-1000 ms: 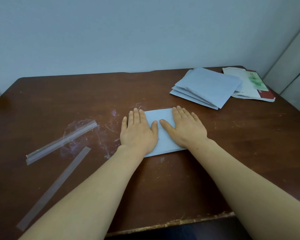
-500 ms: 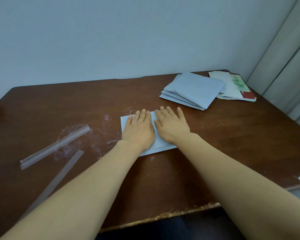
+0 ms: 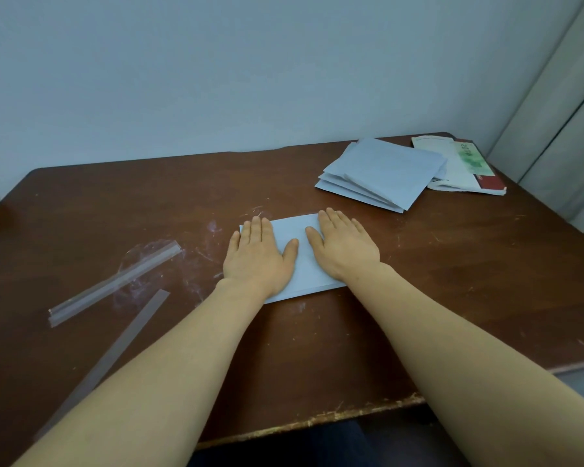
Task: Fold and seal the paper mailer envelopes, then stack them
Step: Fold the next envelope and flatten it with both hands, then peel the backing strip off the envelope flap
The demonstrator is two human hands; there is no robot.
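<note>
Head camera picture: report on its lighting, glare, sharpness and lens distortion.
Head view: soft, even light, with only faint shadows under the left hand and right hand on the envelope; no hard glare on the table; the wide-angle lens bows the table's far edge; nothing is badly blurred.

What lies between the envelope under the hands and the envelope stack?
In the head view, only bare table separates the envelope from the stack.

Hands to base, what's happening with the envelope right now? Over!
Left hand and right hand open, pressing the envelope flat on the table. Stack of envelopes back right, nothing between.
</note>
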